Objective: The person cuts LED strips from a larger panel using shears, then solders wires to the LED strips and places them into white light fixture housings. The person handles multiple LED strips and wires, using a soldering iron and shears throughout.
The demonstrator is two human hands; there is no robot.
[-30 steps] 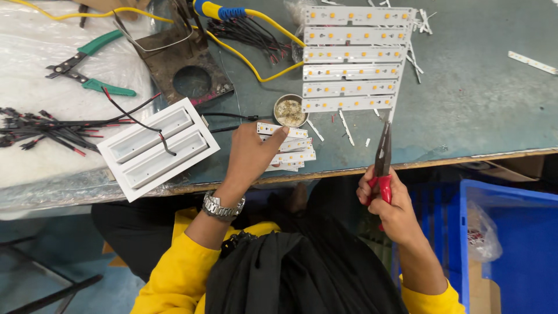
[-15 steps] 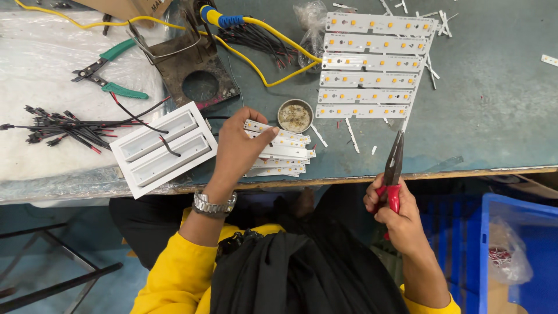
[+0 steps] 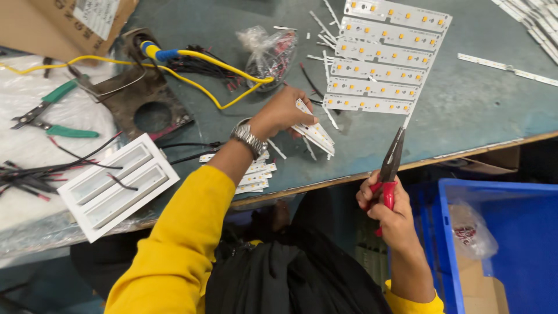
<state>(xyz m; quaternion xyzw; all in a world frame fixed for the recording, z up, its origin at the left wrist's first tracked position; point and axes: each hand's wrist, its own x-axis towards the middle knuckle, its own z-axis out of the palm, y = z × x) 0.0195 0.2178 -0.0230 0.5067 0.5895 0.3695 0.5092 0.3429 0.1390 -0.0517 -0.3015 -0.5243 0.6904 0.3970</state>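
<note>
We see a few white LED strips gripped in the left hand, fingers closed over them, held just above the grey-green table near its front edge. The right hand is clamped around the red handles of long-nose pliers — tips pointing up toward the table edge, jaws together, nothing between them that we can make out. The two hands are apart. Under the left wrist lies a small stack of loose strips. Beyond the hand, a panel of joined LED strips lies flat. Further left sit a white two-slot housing, green-handled cutters and a yellow cable — a blue bin stands below right.
</note>
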